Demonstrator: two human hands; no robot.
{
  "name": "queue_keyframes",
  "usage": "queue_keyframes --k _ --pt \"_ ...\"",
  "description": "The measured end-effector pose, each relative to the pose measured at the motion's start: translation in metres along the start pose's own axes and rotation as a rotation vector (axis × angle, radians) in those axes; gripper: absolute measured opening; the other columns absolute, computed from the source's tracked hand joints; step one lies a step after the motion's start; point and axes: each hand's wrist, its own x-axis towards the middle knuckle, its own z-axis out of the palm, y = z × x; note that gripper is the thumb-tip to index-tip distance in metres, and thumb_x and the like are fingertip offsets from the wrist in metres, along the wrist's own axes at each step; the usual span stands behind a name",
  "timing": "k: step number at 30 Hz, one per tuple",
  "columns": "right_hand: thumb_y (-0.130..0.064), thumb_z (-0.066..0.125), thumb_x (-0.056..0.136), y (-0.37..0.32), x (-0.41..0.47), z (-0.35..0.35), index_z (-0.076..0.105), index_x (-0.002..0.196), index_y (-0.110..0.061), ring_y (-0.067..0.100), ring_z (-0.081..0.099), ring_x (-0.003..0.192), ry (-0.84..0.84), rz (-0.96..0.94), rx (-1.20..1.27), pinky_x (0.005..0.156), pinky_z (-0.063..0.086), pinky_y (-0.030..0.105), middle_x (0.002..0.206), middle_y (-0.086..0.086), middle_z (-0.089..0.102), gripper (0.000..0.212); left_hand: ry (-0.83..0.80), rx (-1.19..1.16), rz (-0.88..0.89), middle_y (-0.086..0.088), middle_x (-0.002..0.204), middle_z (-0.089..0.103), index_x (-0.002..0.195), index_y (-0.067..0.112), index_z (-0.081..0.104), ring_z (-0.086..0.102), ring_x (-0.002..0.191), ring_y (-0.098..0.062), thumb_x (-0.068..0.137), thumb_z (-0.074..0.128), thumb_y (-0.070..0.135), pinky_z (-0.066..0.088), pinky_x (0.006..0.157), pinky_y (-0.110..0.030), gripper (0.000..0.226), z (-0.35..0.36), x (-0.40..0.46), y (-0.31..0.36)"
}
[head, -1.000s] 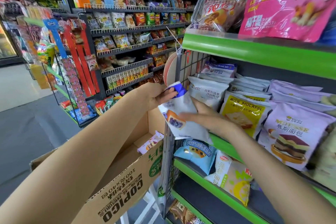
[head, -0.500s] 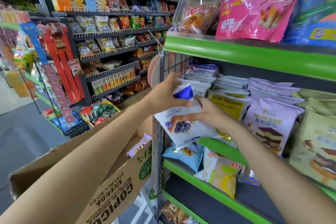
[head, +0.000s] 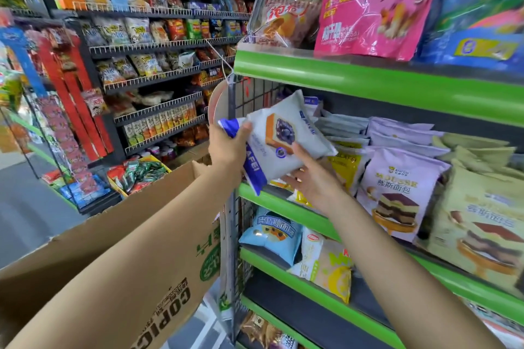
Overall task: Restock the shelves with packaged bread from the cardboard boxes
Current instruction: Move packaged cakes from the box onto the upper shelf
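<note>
While the pack (head: 279, 140) hung low in front of the shelf edge a second ago, it now sits higher and tipped, its top corner aimed into the middle shelf (head: 377, 85) above the row of white packs (head: 340, 129) at the shelf's left end. That lift suggests the pack is about to be slid in on top of or behind that row, so this one piece of the restock looks nearly placed, though it is not yet let go.

The left hand (head: 228, 147) makes the main grip: its fingers curl round the pack's blue left edge, thumb on the front face. The right hand (head: 310, 178) is spread, fingers fairly straight, its fingertips (head: 297, 150) pressing the lower right of the pack from below and steadying it; it pinches nothing.

The pack is off the shelf, in the air, just in front of the yellow packs (head: 347, 166) and near the purple mousse packs (head: 397, 181). The box (head: 158, 272) stands low at left, beside the wire end panel (head: 249, 99); what is left inside it cannot be seen.
</note>
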Motion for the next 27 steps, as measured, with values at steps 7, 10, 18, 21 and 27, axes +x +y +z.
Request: queue_keyframes --k 7,10,18,21,27 --pt "-0.009 0.083 0.064 -0.022 0.036 -0.01 0.059 0.106 -0.013 0.022 0.066 0.098 0.213 -0.44 -0.616 0.085 0.055 0.045 0.11 0.006 0.068 0.049 -0.276 0.806 -0.028 -0.016 0.122 0.055 0.136 0.002 0.026 0.054 0.113 -0.032 0.095 0.052 0.017 0.042 0.085 -0.034 0.051 0.005 -0.003 -0.02" --pt "-0.012 0.083 0.065 -0.015 0.048 -0.004 0.059 0.108 0.001 0.025 0.064 0.097 0.169 -0.461 -0.852 0.079 0.054 0.033 0.108 0.013 0.067 0.051 -0.18 0.705 0.068 -0.019 0.121 0.051 0.132 0.004 0.029 0.05 0.111 -0.035 0.091 0.047 0.002 0.038 0.077 -0.033 0.045 0.007 0.006 -0.028" --pt "-0.004 0.078 0.066 0.036 0.078 0.005 0.062 0.105 -0.004 0.023 0.064 0.101 0.161 -0.4 -0.878 0.076 0.055 0.028 0.104 0.004 0.067 0.042 -0.314 0.987 0.354 -0.016 0.124 0.042 0.148 0.036 0.018 0.047 0.113 -0.033 0.09 0.057 0.011 0.036 0.103 -0.037 0.074 0.014 0.028 -0.04" --pt "-0.007 0.079 0.068 0.039 0.068 0.008 0.043 0.13 -0.011 0.022 0.056 0.108 0.281 -0.622 -1.049 0.081 0.051 0.032 0.123 0.005 0.052 0.072 -0.392 1.091 0.318 -0.017 0.125 0.042 0.149 0.037 0.015 0.052 0.109 -0.035 0.092 0.051 0.005 0.038 0.102 -0.04 0.075 0.016 0.035 -0.041" --pt "-0.011 0.087 0.055 0.041 0.068 0.003 0.037 0.135 -0.024 0.025 0.051 0.105 0.481 -1.003 -1.574 0.08 0.049 0.03 0.128 0.01 0.044 0.095 -0.396 1.134 0.357 -0.018 0.124 0.049 0.148 0.039 0.016 0.058 0.096 -0.032 0.092 0.041 -0.006 0.041 0.077 -0.03 0.076 0.016 0.045 -0.038"
